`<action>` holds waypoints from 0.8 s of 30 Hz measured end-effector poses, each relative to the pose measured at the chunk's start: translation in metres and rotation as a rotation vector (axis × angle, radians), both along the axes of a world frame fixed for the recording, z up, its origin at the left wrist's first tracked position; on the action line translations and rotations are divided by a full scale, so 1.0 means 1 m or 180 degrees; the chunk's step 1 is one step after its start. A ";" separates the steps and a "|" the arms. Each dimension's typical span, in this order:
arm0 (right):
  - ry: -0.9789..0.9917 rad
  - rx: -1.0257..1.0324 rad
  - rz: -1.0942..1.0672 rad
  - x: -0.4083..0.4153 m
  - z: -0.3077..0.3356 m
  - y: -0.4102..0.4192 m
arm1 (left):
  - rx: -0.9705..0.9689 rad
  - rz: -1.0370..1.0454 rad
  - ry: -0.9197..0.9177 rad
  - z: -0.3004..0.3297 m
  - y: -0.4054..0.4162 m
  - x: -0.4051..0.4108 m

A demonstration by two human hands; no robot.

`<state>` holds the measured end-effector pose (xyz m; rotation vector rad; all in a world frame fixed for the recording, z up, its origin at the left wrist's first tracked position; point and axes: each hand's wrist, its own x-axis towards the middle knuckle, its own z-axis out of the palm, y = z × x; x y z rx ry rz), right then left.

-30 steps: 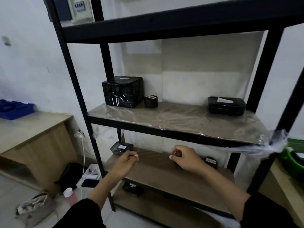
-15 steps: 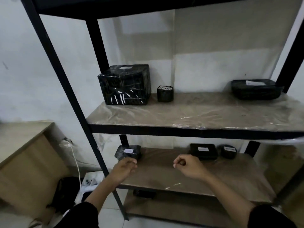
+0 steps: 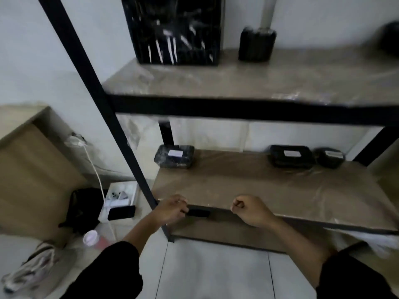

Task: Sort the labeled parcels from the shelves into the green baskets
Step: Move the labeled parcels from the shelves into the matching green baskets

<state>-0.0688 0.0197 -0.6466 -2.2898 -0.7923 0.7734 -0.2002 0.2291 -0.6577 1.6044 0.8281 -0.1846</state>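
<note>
The left hand (image 3: 171, 210) hangs in front of the lower shelf's (image 3: 259, 190) front-left corner, beside the black upright post (image 3: 121, 134), fingers curled; whether they touch the small dark parcel (image 3: 199, 213) showing just under that shelf's front edge cannot be told. The right hand (image 3: 251, 210) is balled into a loose fist holding nothing, over the front edge of the lower shelf near its middle. On the lower shelf, 3 black wrapped parcels sit along the back edge: a flat one with a white label (image 3: 174, 156) at the back-left corner, a second flat labeled one (image 3: 291, 156) toward the back right, and a small rounded one (image 3: 330, 157) just beside it at the right. On the upper shelf (image 3: 259, 83), a large black wrapped box (image 3: 174, 29) stands at the back-left corner, a small black parcel (image 3: 257, 44) stands near it, and a dark blurred shape (image 3: 390, 39) lies at the far right edge. Both shelves are covered in clear plastic film. On the floor to the left lie a white cable (image 3: 95, 169), a white open box (image 3: 121, 197), a black bag (image 3: 84, 210) and a wooden desk side (image 3: 32, 180).
</note>
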 end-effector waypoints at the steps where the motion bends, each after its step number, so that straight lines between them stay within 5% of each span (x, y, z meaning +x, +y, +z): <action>1: 0.0020 -0.0075 0.0039 0.000 -0.022 0.004 | 0.0065 -0.0022 0.0081 -0.020 0.000 0.002; 15: -0.0104 -0.0195 0.0068 0.048 -0.390 0.059 | 0.0527 0.0494 -0.0328 -0.386 0.041 0.037; 21: 0.0127 -0.0242 -0.0416 0.074 -0.473 0.098 | 0.0280 0.1181 -0.0690 -0.458 0.051 0.026; 24: 0.0799 -0.0011 -0.1007 0.082 -0.488 0.128 | 0.0435 0.1178 -0.0695 -0.465 0.045 0.023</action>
